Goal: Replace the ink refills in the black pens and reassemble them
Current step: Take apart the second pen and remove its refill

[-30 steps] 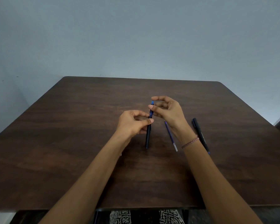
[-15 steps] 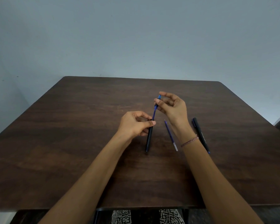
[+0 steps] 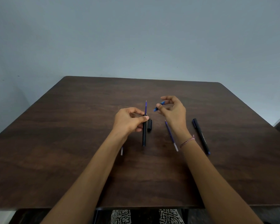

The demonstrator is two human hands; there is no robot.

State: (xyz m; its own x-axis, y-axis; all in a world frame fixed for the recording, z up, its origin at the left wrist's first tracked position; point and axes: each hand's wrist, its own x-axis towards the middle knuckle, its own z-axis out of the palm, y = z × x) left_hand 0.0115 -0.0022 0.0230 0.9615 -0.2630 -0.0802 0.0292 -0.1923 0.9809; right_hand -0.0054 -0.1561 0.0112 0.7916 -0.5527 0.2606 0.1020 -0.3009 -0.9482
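Trouble, as we judge it, can come first from the left hand (image 3: 128, 120). Its grip is closed round the upper end of the black pen barrel (image 3: 144, 137): thumb and forefinger pinch it, and the other fingers curl behind. The barrel stands nearly upright, and we cannot tell whether its lower end touches the wood. If this grip loosens or tilts, the refill (image 3: 145, 108), which sticks out of the barrel's top with its point upward, may slide out or be knocked sideways.

The right hand (image 3: 173, 110) is apart from the barrel, on its right. Its grip is a small pinch of thumb and forefinger on the blue tip piece (image 3: 158, 106), with the other fingers half open above. This piece is little and probably smooth, so it may slip and roll away. If it comes over the refill at an angle, the thin point may miss the hole or bend.

Behind everything is a plain pale blue-grey wall (image 3: 136, 38). The surface (image 3: 71, 143) is dark brown wood grain with rounded far corners. On it, at the right and well apart from the barrel, lies a second black pen (image 3: 200, 136), seemingly assembled. A loose refill (image 3: 170, 135) lies beside the right wrist. A black cap (image 3: 149, 125) lies just beside the barrel. By the left forearm a short pale end (image 3: 121, 150) shows, and the rest of it is hidden.
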